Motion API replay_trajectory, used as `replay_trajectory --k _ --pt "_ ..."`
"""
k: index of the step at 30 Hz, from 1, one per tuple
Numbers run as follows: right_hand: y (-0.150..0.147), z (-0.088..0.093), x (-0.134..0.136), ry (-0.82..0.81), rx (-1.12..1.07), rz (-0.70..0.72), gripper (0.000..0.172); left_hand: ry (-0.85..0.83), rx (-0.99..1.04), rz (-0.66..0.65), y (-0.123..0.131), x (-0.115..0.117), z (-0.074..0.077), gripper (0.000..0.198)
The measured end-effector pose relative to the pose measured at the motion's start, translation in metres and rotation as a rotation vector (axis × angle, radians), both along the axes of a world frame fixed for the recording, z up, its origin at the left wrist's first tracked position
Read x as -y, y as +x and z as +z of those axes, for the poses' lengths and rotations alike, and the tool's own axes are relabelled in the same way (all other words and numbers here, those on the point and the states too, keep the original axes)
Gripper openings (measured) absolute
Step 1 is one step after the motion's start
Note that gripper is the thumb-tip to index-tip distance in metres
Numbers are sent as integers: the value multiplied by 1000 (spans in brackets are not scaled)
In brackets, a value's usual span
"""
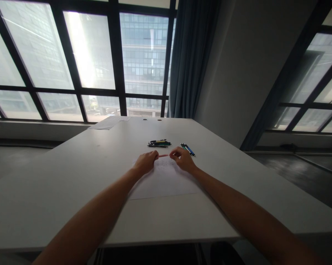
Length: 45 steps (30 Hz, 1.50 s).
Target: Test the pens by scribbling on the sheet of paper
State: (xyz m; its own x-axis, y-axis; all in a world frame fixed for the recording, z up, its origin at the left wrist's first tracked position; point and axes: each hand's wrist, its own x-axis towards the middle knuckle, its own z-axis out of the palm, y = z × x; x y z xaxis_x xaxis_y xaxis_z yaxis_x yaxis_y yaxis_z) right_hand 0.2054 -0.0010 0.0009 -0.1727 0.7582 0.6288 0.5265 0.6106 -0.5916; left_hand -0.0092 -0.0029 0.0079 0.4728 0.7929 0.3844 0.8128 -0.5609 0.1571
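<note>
My left hand [147, 161] is closed around one end of a slim reddish pen [163, 155], which points to the right, above the far part of a white sheet of paper [163, 184]. At the pen's pale tip, the fingers of my right hand [181, 157] are pinched together; whatever is between them is too small to make out. Faint marks show on the paper under my hands. Just beyond my left hand lies a bunch of pens [158, 143], dark with some yellow and white. Several blue and dark pens [188, 149] lie beyond my right hand.
A long white table [80, 176] stretches away toward large windows [143, 55]. More paper sheets [106, 123] lie at its far left corner, and two round dark spots [159, 120] show near the far edge. A blue curtain [190, 55] hangs behind.
</note>
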Motion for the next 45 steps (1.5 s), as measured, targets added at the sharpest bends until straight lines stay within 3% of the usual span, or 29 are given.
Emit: replay_trajectory --k 9,15,21,37,42,45 --pt "3 1 -1 12 2 -49 10 -32 31 21 -1 0 0 22" --pt "9 -4 -9 -69 -75 -72 16 -32 80 32 -2 2 3 29" --pt "11 -7 -13 -126 -137 -54 24 -50 167 85 0 4 5 22" --pt "16 -9 -17 -76 -98 -26 20 14 103 71 0 4 3 15" --pt "15 -11 -17 -82 -117 -150 20 -6 90 82 0 5 5 17" --pt "16 -13 -18 -15 14 -217 22 13 83 69 1 5 5 17"
